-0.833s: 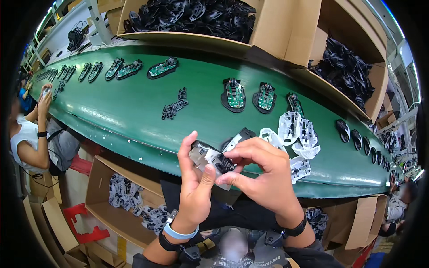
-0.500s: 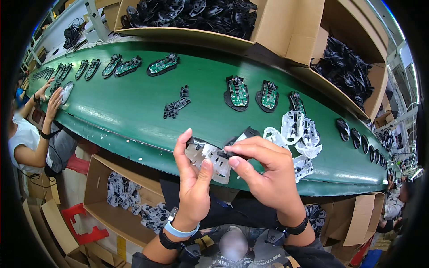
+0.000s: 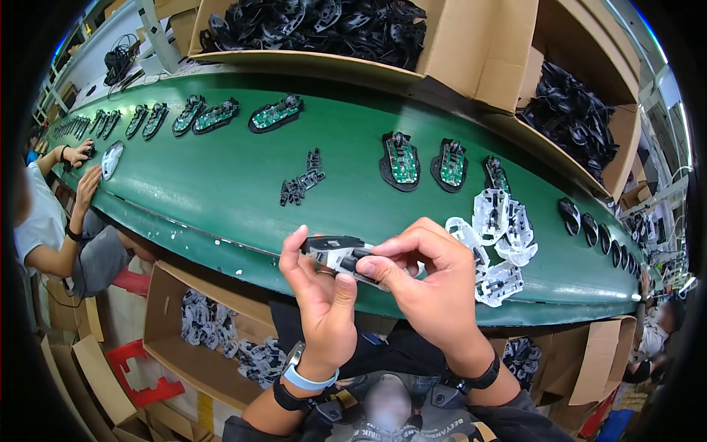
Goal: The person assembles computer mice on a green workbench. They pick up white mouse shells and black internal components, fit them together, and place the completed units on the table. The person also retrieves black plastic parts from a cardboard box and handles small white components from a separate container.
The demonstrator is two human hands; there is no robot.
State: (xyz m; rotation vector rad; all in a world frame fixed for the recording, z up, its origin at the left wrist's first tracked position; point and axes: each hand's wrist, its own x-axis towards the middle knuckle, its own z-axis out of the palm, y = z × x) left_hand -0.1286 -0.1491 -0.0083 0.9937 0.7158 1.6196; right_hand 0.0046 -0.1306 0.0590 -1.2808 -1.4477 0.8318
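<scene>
My left hand (image 3: 324,317) holds a computer mouse shell (image 3: 333,243), black on top with a translucent white inner side, tilted up over the near edge of the green bench. Its index finger and thumb grip the shell's left end. My right hand (image 3: 436,298) is closed at the shell's right end, thumb and index finger pinching a small black piece (image 3: 359,259) against its side. Whether that piece is seated in the shell cannot be told. Right of my right hand lie several translucent white mouse shells (image 3: 492,214). Beyond my hands sits a cluster of small black plastic parts (image 3: 302,184).
Mouse bases with green circuit boards (image 3: 401,163) stand along the green bench (image 3: 221,177). Cardboard boxes of black parts (image 3: 317,33) line the far side. Below the near edge, a box (image 3: 213,368) holds white shells. A co-worker's hands (image 3: 87,184) are at the far left.
The mouse shell has turned in my hands, so its black top now shows more and its white inside less. The co-worker's hands have moved apart, leaving a white shell on the bench.
</scene>
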